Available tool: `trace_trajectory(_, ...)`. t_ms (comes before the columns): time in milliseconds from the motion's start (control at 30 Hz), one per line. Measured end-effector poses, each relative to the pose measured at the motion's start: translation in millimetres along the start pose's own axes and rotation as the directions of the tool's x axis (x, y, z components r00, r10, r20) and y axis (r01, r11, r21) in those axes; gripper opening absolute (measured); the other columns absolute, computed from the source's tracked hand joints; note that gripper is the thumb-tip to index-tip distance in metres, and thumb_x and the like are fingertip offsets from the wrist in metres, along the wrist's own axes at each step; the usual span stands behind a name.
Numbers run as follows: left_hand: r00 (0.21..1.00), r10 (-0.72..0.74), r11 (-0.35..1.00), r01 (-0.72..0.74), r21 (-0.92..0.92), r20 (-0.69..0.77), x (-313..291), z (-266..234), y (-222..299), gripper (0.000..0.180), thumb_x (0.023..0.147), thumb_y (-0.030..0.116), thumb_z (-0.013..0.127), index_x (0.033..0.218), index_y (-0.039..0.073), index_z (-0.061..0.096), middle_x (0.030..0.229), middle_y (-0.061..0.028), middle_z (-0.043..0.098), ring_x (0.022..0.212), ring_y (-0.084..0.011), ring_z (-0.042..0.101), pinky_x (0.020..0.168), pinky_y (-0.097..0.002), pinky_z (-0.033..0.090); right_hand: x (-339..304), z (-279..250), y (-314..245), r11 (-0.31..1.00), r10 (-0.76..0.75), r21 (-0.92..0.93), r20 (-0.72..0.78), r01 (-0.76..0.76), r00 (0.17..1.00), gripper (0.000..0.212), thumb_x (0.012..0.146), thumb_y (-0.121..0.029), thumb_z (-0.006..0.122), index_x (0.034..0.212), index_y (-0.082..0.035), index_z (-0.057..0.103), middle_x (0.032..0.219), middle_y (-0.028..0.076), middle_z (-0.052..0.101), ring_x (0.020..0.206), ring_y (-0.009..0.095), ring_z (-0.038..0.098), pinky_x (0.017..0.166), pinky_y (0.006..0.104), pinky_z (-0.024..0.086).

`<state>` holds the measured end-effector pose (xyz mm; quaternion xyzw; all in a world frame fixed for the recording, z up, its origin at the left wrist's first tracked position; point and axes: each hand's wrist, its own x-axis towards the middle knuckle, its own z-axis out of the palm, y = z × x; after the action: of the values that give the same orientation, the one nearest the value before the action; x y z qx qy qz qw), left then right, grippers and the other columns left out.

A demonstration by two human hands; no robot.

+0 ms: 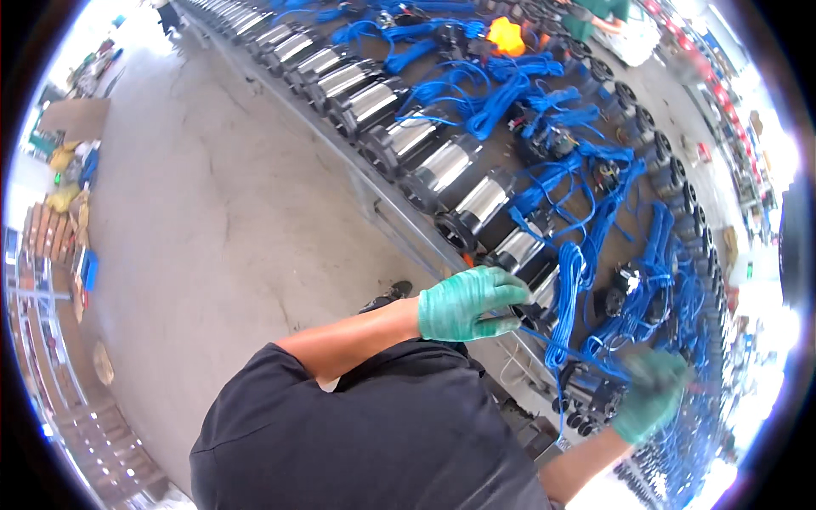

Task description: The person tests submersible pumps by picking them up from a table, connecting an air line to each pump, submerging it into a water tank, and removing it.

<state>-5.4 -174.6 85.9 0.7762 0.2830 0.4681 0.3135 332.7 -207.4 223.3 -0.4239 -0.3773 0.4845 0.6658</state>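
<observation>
My left hand [470, 304], in a green glove, is over the table's near edge beside a silver motor cylinder [549, 287]. Its fingers and thumb are apart, with a gap between them. A stretched blue cable [586, 359] runs from just by its thumb toward my right hand. My right hand [653, 395], also green-gloved, is smeared by motion, so its fingers cannot be made out; the cable's end is lost against it. Between the hands lies a tied bundle of blue cable [564, 297], with a thin strand hanging below it.
A long row of silver and black motor cylinders [446, 163] lines the table edge [357, 166]. Blue cable coils [501, 98] and an orange-yellow object [507, 36] lie behind. A co-worker's green sleeve [586, 21] shows far right. Floor [221, 170] stretches left, with stacked boxes [55, 229].
</observation>
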Motion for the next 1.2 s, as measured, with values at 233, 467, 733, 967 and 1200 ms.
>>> trace_trajectory(233,0.878,-0.464,0.779,0.340,-0.527,-0.120,38.0,-16.2,10.8,0.044,0.100,0.027,0.064,0.138,0.007,0.057,0.119,-0.0066,0.068,0.097,-0.0118,0.061,0.088,-0.0278,0.050,9.6,115.5,216.3,0.901,0.435,-0.276,0.583,-0.336,0.686,0.020,0.100,-0.003,0.050,0.115,0.000,0.064,0.109,0.006,0.067,0.101,0.016,0.062,0.088,0.0315,0.051)
trace_trajectory(467,0.537,-0.839,0.447,0.774,-0.448,0.091,-40.1,-87.6,-42.0,0.033,0.098,0.027,0.067,0.117,0.000,0.068,0.102,-0.0034,0.070,0.095,-0.0100,0.060,0.085,-0.0277,0.050,15.3,206.2,254.4,0.671,0.616,-0.701,0.708,0.239,0.346,0.019,0.098,-0.014,0.057,0.093,0.002,0.065,0.084,0.023,0.066,0.082,0.033,0.064,0.076,0.0449,0.049)
trace_trajectory(733,0.454,-0.891,0.290,0.550,-0.783,-0.011,-92.0,-77.4,-96.0,0.027,0.100,0.028,0.064,0.109,0.003,0.063,0.094,-0.0033,0.066,0.083,-0.0121,0.063,0.068,-0.0270,0.052,19.2,211.7,271.8,0.448,0.700,-0.813,0.578,0.373,0.419,0.032,0.093,-0.030,0.065,0.107,-0.002,0.066,0.099,0.021,0.066,0.096,0.036,0.064,0.086,0.0454,0.052)
trace_trajectory(967,0.479,-0.877,0.364,0.702,-0.612,0.028,-112.8,-70.9,-140.4,0.021,0.100,0.024,0.059,0.102,0.003,0.061,0.083,-0.0009,0.060,0.080,-0.0122,0.055,0.077,-0.0293,0.045,77.2,191.0,272.4,-0.023,0.442,-0.823,0.500,0.567,0.744,0.041,0.085,-0.029,0.076,0.115,-0.004,0.061,0.115,0.017,0.064,0.108,0.037,0.063,0.089,0.0455,0.054)
trace_trajectory(1200,0.379,-0.923,0.293,0.812,-0.505,0.073,-119.4,-69.4,-167.0,0.017,0.099,0.018,0.058,0.103,0.001,0.061,0.082,-0.0004,0.059,0.079,-0.0116,0.054,0.075,-0.0295,0.046,114.8,182.2,255.4,0.183,0.615,-0.922,0.378,0.341,0.692,0.037,0.083,-0.027,0.081,0.101,-0.001,0.060,0.089,0.020,0.069,0.087,0.038,0.068,0.078,0.0440,0.052)
